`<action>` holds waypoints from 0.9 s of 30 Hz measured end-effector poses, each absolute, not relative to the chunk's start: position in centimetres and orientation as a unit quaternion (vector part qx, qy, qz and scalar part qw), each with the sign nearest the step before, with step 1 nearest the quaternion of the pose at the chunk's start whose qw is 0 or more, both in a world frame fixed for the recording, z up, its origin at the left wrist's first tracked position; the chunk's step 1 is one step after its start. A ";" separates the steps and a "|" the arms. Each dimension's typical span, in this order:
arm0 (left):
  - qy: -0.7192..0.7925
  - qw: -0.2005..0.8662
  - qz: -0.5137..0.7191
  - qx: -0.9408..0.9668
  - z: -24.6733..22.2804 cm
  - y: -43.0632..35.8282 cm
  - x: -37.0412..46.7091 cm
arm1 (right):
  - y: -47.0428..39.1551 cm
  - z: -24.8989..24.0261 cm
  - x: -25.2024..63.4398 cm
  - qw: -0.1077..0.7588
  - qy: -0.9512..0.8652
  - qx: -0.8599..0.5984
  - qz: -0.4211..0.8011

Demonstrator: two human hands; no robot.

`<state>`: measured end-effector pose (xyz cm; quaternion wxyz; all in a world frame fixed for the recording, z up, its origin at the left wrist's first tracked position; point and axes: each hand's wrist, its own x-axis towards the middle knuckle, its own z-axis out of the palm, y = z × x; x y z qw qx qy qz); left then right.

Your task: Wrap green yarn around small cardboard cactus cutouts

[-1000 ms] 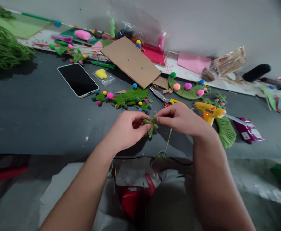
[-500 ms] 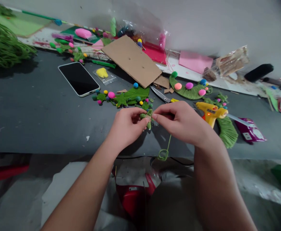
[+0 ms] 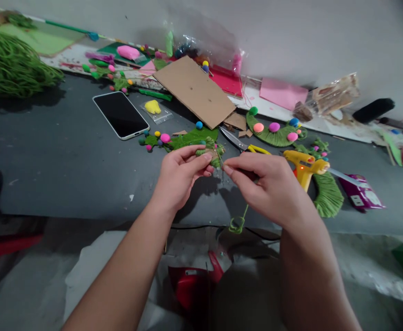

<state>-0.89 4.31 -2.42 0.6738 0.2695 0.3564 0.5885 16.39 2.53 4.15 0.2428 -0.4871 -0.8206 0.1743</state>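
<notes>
Between the thumb and fingers of my left hand (image 3: pixel 184 172) is a small star-like cardboard piece (image 3: pixel 215 160), its points wrapped in green yarn and its brown middle showing. My right hand (image 3: pixel 266 181) pinches a strand of green yarn (image 3: pixel 246 211) close to the piece's right side. The strand's loose end dangles below that hand in a small tangle by the table's front edge. Just beyond my hands lies a green yarn-covered shape (image 3: pixel 194 137) with coloured pompoms. Scissors (image 3: pixel 235 139) with yellow handles rest behind my right hand.
A yellow glue gun (image 3: pixel 304 165), its red light lit, stands right of my right hand beside a green-wrapped curved piece (image 3: pixel 327 195) and a purple packet (image 3: pixel 361 192). A phone (image 3: pixel 121 115), cardboard sheet (image 3: pixel 196 92) and yarn heap (image 3: pixel 15 64) lie farther back.
My left hand has turned the star-like piece so its cardboard middle shows. My right hand has drawn slightly away to the right with the yarn. The whole view has shifted a little.
</notes>
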 end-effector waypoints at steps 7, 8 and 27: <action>0.325 0.726 0.571 0.202 -1.4 4.2 -1.0 | 2.7 4.2 16.3 0.224 -0.835 -0.463 0.196; 0.321 0.733 0.564 0.203 -1.3 4.2 -1.0 | 2.8 4.2 16.4 0.226 -0.831 -0.462 0.212; 0.519 0.521 0.376 0.564 -2.3 3.5 -0.7 | 5.0 2.6 17.6 0.208 -0.733 -0.577 0.293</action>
